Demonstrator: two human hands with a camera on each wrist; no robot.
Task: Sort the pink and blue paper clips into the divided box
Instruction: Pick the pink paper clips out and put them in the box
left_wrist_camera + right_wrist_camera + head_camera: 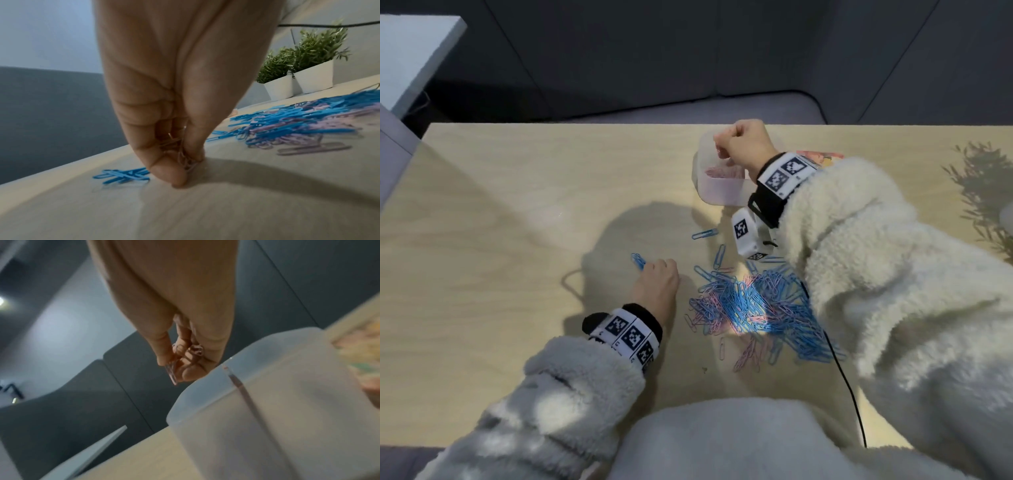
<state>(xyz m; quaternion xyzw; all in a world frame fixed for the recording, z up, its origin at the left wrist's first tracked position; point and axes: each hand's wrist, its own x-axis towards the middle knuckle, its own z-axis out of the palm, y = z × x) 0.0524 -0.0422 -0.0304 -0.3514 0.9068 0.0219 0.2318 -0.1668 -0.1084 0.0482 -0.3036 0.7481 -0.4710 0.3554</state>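
A translucent divided box stands at the table's far side with pink clips in its near compartment. My right hand hovers over it, its fingers curled round several pink clips; the box lies just below. A mixed heap of blue and pink clips covers the table's middle. Left of the heap my left hand rests fingertips down, holding a bunch of pink clips in its curled fingers. A few blue clips lie by its fingertips, the same blue clips showing in the left wrist view.
A black cable runs from my right wrist across the table's near side. Two potted plants stand at the right end. A printed card lies behind the box. A grey sofa is beyond the far edge.
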